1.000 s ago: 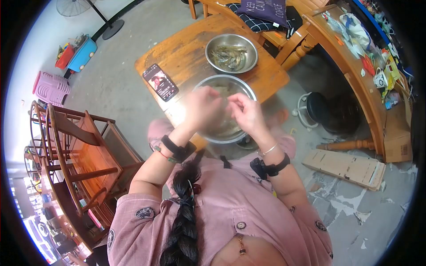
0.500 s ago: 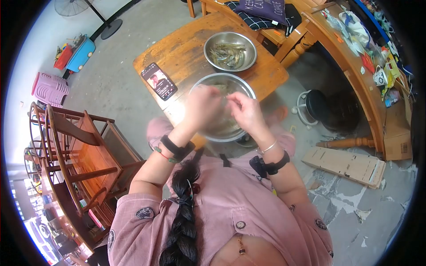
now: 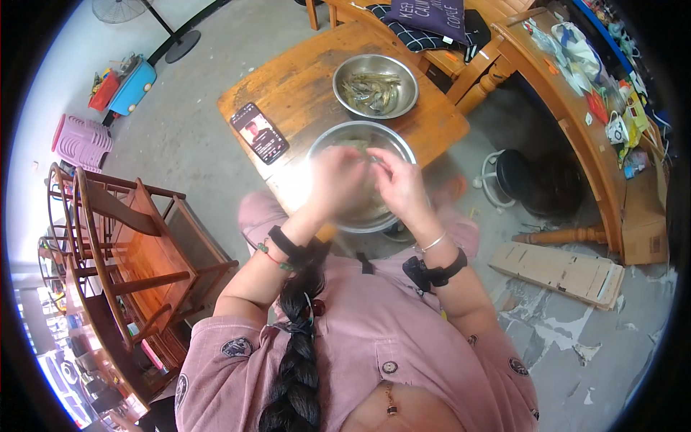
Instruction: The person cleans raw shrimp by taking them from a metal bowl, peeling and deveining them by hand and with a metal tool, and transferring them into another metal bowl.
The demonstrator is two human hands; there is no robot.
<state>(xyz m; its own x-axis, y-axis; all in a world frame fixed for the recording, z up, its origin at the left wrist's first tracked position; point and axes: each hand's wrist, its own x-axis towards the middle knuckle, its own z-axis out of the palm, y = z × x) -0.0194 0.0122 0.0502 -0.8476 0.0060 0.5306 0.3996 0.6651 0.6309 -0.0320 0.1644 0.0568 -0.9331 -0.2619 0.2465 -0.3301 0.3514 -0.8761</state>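
Left hand now lower, closer to right hand than half second ago; suggests both work one piece; right fingers narrow, apparently pinching small grey piece over near bowl; left fingers blurred, cannot tell; shrimp-like heap unchanged in far bowl.

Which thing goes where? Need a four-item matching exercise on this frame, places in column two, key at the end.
Things
1. Phone
2. Near metal bowl
3. Far metal bowl
4. Lettered cushion

Places
A. On the table, the bowl farther from the person's body
B. Past the table, on the wooden seat
C. Beneath the left hand and right hand
D. On the table, left of both bowls in the picture

Pairs: 1-D, 2-C, 3-A, 4-B
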